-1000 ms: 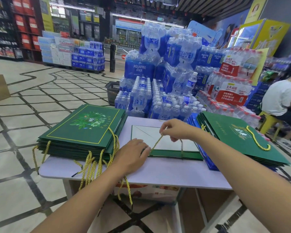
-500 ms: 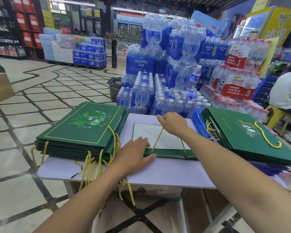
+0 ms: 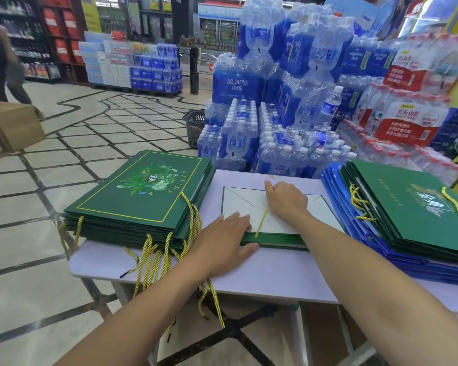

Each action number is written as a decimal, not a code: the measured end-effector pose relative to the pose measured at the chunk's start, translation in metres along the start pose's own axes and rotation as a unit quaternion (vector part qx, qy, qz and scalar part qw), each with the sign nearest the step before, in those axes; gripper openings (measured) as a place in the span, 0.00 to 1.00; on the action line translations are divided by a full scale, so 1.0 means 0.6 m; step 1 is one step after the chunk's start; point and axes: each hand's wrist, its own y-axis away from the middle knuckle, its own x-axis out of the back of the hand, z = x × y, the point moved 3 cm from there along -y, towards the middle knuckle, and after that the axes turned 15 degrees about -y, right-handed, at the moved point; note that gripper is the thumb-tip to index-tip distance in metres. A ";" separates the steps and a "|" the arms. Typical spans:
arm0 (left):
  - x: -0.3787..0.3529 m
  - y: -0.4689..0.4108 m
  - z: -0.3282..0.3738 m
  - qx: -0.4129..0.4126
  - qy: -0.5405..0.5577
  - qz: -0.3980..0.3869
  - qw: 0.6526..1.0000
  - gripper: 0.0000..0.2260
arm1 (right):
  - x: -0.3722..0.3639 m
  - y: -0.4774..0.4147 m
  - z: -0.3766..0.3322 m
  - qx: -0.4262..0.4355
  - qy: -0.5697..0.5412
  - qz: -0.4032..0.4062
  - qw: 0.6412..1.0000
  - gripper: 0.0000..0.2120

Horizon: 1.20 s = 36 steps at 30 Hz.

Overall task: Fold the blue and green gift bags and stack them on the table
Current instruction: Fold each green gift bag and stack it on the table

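A flattened green gift bag (image 3: 273,240) lies in the middle of the lilac table (image 3: 275,276), its white bottom flap (image 3: 238,204) turned up. My left hand (image 3: 222,240) rests flat on the bag's near left corner. My right hand (image 3: 286,199) presses down on the white flap, and a yellow cord handle (image 3: 261,223) runs out from under it. A stack of folded green bags (image 3: 143,196) sits on the left. On the right, green bags (image 3: 407,207) lie on top of blue bags (image 3: 333,191).
Shrink-wrapped packs of water bottles (image 3: 275,133) rise right behind the table. A black shopping basket (image 3: 195,125) stands on the tiled floor beside them. A cardboard box (image 3: 13,128) and a walking person (image 3: 0,62) are at the far left.
My right hand, which held the yellow cord up, has come down onto the white flap and moved toward the bag's far edge. My left hand has flattened onto the bag's corner.
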 end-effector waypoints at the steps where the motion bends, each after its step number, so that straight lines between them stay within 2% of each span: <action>1: -0.001 0.000 0.000 -0.001 0.000 0.000 1.000 0.24 | -0.003 -0.001 0.000 -0.006 -0.001 0.004 1.000 0.28; 6: -0.005 -0.001 -0.004 -0.003 -0.004 0.004 1.000 0.26 | -0.011 -0.004 0.003 -0.014 -0.007 0.010 1.000 0.28; 10: -0.008 0.001 -0.007 0.003 0.007 0.007 1.000 0.27 | 0.008 0.000 0.003 0.006 -0.066 -0.035 0.997 0.26; 13: -0.006 0.002 -0.011 0.008 0.015 0.009 1.000 0.28 | 0.030 0.020 0.003 0.050 -0.118 -0.107 0.986 0.22; 18: -0.003 0.001 -0.010 0.025 0.028 0.007 0.999 0.23 | 0.082 0.102 0.010 0.162 -0.094 -0.169 0.968 0.17; 20: -0.002 0.000 -0.009 0.029 0.019 0.009 0.999 0.21 | 0.097 0.143 0.017 0.202 -0.076 -0.201 0.956 0.19; 23: 0.007 0.000 0.002 0.013 -0.021 0.016 1.000 0.19 | 0.105 0.188 0.045 0.244 -0.007 -0.226 0.943 0.28; 27: 0.028 0.001 0.025 -0.016 -0.070 0.009 0.997 0.20 | 0.104 0.213 0.061 0.294 0.083 -0.163 0.938 0.25; 30: 0.037 0.004 0.028 -0.012 -0.073 0.006 0.997 0.24 | 0.102 0.220 0.051 0.346 0.149 -0.091 0.922 0.27; 33: 0.054 0.003 0.031 -0.004 -0.113 0.042 0.993 0.20 | 0.109 0.217 0.045 0.398 0.141 -0.008 0.907 0.20; 36: 0.092 -0.004 0.028 0.041 -0.151 0.099 0.983 0.20 | 0.146 0.203 0.011 0.422 0.121 0.052 0.897 0.17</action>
